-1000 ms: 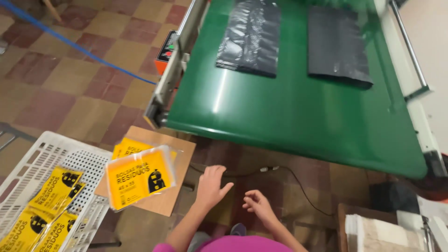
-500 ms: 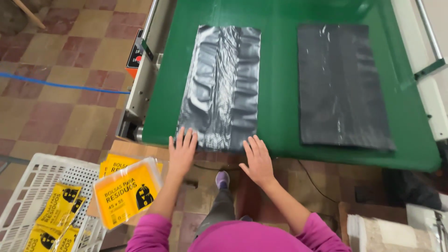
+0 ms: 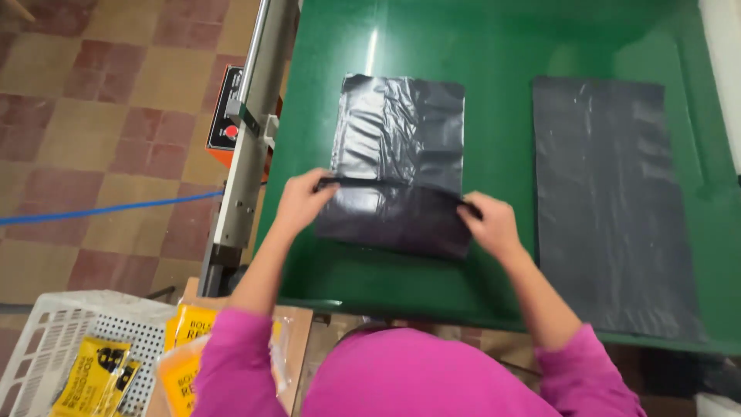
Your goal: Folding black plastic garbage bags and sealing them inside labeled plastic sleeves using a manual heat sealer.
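Head view: a black plastic bag lies flat on the green table, its near end folded up. The left hand and right hand each pinch that fold's corners. A second black bag lies just to the right, apart. Lower left, a white crate holds yellow packets.

A green table carries two black plastic bags. The folded bag lies left of the table's middle, its near end doubled back over itself. The flat bag lies well to the right of the folded bag, reaching nearly to the table's near edge.
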